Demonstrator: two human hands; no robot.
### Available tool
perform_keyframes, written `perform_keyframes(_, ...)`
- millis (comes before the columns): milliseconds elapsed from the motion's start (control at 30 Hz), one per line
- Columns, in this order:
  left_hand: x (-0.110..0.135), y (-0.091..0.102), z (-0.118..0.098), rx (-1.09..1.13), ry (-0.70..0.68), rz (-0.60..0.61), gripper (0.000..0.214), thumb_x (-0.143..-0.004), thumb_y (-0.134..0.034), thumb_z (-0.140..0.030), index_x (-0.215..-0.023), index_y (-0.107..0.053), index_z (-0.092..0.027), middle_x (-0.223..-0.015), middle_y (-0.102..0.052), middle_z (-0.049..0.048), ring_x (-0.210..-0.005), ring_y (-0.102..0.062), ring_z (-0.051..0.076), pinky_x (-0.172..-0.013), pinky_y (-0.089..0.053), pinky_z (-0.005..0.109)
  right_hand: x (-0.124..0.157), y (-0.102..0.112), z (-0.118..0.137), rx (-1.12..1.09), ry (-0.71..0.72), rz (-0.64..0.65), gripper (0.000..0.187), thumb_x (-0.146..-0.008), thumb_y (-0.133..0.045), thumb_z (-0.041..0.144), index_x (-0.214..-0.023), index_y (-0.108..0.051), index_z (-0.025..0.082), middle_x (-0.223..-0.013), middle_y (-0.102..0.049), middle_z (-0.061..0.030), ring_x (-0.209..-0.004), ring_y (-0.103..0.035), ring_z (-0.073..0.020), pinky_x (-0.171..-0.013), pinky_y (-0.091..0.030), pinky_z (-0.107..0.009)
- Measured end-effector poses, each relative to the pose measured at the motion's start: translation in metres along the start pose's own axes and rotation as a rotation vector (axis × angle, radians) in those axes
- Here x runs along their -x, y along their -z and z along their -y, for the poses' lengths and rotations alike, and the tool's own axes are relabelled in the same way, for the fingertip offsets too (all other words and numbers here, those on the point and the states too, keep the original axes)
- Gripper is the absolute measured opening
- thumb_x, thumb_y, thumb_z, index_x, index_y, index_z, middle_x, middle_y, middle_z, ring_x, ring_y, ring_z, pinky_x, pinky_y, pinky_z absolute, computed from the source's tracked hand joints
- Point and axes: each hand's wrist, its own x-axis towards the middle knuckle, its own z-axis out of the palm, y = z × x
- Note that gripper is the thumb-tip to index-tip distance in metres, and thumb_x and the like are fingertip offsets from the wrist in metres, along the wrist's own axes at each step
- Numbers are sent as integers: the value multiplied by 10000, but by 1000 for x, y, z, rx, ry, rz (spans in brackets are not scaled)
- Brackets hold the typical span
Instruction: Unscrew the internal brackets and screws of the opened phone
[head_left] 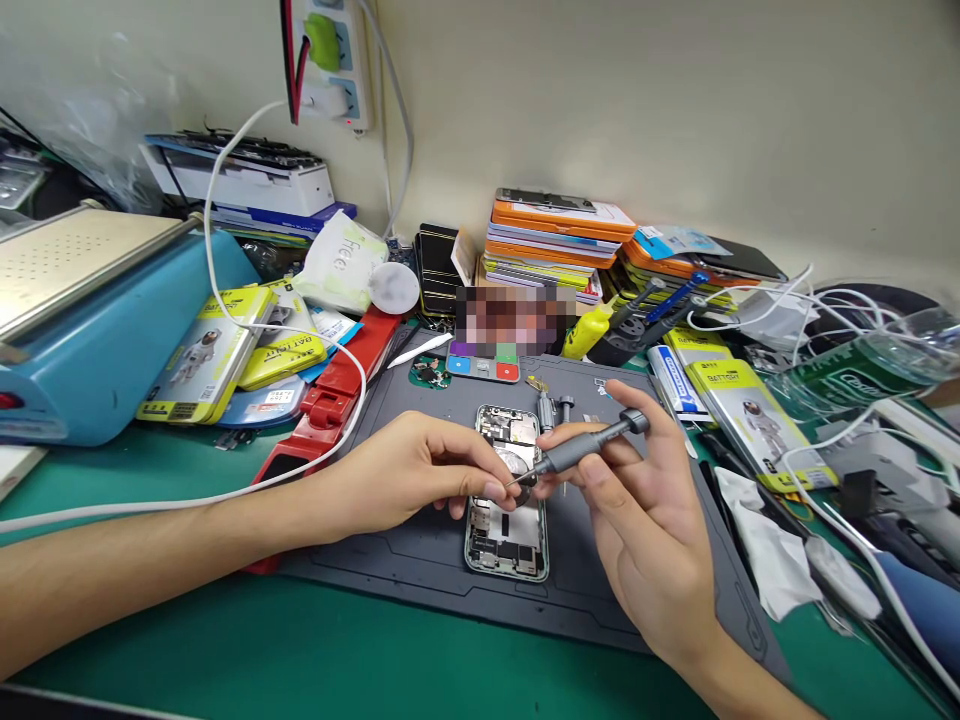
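My right hand [649,530] grips a grey precision screwdriver [574,452] between thumb and fingers, its thin shaft pointing left and slightly down. Beside the screwdriver's tip, the thumb and fingers of my left hand [420,475] are pinched together; what they hold is too small to make out. Beneath both hands an opened phone [510,550] lies on the dark grey work mat [390,545], its inner parts exposed. My fingers cover the middle of the phone. Behind it, more small screwdrivers [546,410] stand or lie close to my right fingers.
A red clamp-like tool [322,400] and a white cable [360,385] run along the left. Battery boxes [206,355] lie on both sides. At the back are stacked boxes [555,235], a tool holder [622,335] and a phone-like panel [484,365]. A green bottle [862,375] lies right.
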Motion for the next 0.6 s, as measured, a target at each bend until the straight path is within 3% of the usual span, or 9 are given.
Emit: perform_keyframes(600, -1, -1, 1, 158, -15, 25, 67, -949, -797, -195, -937, -858, -170, -953, -853, 31, -774, -715, 112, -635, -565, 163, 1, -1, 1, -59, -42, -18, 440, -1053, -670, 252, -1458, -524, 341, -1051, -799, -35, -742, -759, -176, -718, -668, -332)
